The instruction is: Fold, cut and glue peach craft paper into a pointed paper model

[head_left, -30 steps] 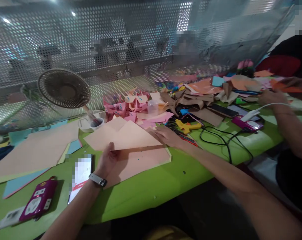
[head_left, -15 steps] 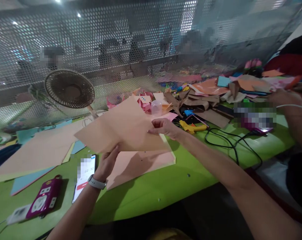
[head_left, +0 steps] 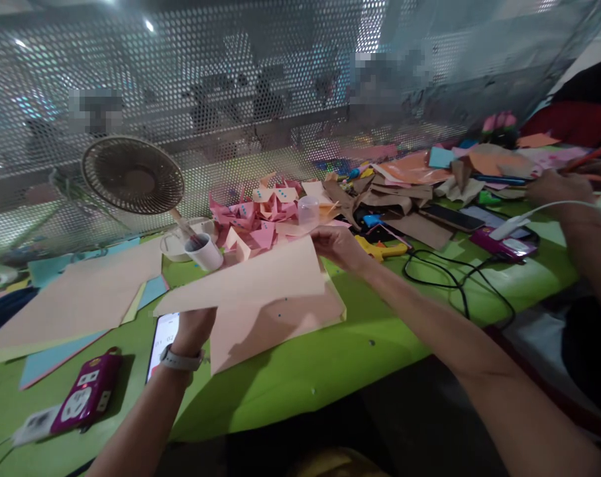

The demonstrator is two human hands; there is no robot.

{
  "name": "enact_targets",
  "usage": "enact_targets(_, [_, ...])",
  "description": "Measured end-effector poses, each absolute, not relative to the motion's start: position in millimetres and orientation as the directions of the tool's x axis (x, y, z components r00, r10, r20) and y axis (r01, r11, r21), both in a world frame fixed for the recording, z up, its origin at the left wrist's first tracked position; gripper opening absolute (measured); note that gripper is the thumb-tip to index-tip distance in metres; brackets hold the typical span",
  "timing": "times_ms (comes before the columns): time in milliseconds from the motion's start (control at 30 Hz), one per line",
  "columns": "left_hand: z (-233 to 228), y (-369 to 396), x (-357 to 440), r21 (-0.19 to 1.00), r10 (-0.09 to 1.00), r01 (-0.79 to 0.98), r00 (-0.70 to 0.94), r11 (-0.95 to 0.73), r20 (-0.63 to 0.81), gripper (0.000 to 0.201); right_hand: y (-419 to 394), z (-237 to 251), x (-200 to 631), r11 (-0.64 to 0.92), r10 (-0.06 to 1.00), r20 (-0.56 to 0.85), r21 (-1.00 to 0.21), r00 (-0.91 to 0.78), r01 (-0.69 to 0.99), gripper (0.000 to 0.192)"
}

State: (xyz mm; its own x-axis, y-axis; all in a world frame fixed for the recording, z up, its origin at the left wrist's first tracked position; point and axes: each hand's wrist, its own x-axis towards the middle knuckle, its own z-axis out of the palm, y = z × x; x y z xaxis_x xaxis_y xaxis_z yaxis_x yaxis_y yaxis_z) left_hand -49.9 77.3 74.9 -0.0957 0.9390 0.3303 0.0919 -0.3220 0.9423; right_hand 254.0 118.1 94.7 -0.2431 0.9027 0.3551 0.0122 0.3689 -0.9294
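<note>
A peach sheet of paper (head_left: 260, 275) is held up, tilted and bent over, above the table. My right hand (head_left: 337, 245) pinches its right end between thumb and fingers. My left hand (head_left: 198, 328) holds the sheet near its lower left edge, with the fingers hidden behind the paper. Below it a pink sheet (head_left: 280, 321) with small dark dots lies on the green table (head_left: 280, 387). A phone (head_left: 162, 341) with a timer on its screen lies partly behind my left wrist.
Large paper sheets (head_left: 81, 291) and a purple power strip (head_left: 89, 391) lie at left. A fan (head_left: 134, 175), a white cup (head_left: 204, 253) and folded pink pieces (head_left: 265, 212) stand behind. Scrap paper (head_left: 399, 199), a yellow glue gun (head_left: 382, 248) and black cables (head_left: 459, 285) lie right, near another person's hand (head_left: 553, 189).
The peach sheet has turned from facing me to a flatter, bent-over position. My left hand has gone under it, and my right hand has moved slightly up at its edge.
</note>
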Motion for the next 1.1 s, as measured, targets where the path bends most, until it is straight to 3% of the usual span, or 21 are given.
enact_targets(100, [78.9,89.8,-41.5,0.951,0.944,-0.062,-0.157,-0.304,0.292,0.032,107.7,94.3,248.6,0.259,0.925,0.251,-0.966,-0.285,-0.011,0.035])
enact_targets(167, [85.2,98.2,-36.6,0.936,0.966,-0.264,-0.176,-0.231,0.189,0.03,95.3,93.1,248.5,0.19,0.901,0.178,-0.982,-0.395,-0.009,0.033])
enact_targets(267, [93.3,109.7,-32.9,0.917,0.992,-0.383,-0.085,-0.115,0.09,0.027,82.4,86.9,257.4,0.115,0.757,0.079,-0.993,-0.648,0.013,0.031])
enact_targets(300, [95.5,113.0,-31.9,0.925,0.996,-0.371,-0.033,-0.088,0.081,0.027,82.2,83.6,262.0,0.11,0.732,0.086,-0.994,-0.676,-0.007,0.033])
enact_targets(367, [100.7,118.1,-28.0,0.948,0.994,-0.314,0.082,-0.039,0.068,0.028,87.8,76.6,270.8,0.132,0.781,0.136,-0.99,-0.609,-0.052,0.04])
enact_targets(500, [120.2,121.1,-6.4,0.995,0.943,-0.086,0.331,0.052,-0.021,0.035,103.2,72.6,278.3,0.283,0.871,0.277,-0.958,-0.406,-0.046,0.072])
enact_targets(567, [130.9,120.3,9.2,0.997,0.888,0.071,0.457,0.014,-0.045,0.037,104.0,79.1,278.1,0.388,0.856,0.376,-0.921,-0.354,-0.038,0.075])
enact_targets(633, [136.9,119.5,23.5,0.971,0.836,0.215,0.548,-0.104,-0.032,0.039,100.9,88.3,279.2,0.434,0.848,0.433,-0.898,-0.307,-0.068,0.064])
enact_targets(733, [133.7,119.5,37.6,0.907,0.735,0.322,0.678,-0.269,-0.023,0.043,96.2,99.3,283.9,0.34,0.887,0.364,-0.931,-0.285,-0.133,0.039])
enact_targets(800, [127.1,119.2,42.6,0.889,0.677,0.342,0.735,-0.306,-0.049,0.043,95.3,102.7,284.8,0.244,0.898,0.25,-0.968,-0.363,-0.065,0.032])
enact_targets(933, [120.3,115.9,48.7,0.874,0.602,0.352,0.793,-0.335,-0.089,0.04,94.6,102.0,271.8,0.267,0.85,0.106,-0.931,-0.515,0.249,0.041])
enact_targets(1100, [126.4,113.1,42.6,0.799,0.614,0.414,0.786,-0.435,-0.072,0.039,95.0,90.9,262.6,0.371,0.828,0.145,-0.866,-0.541,0.335,0.044])
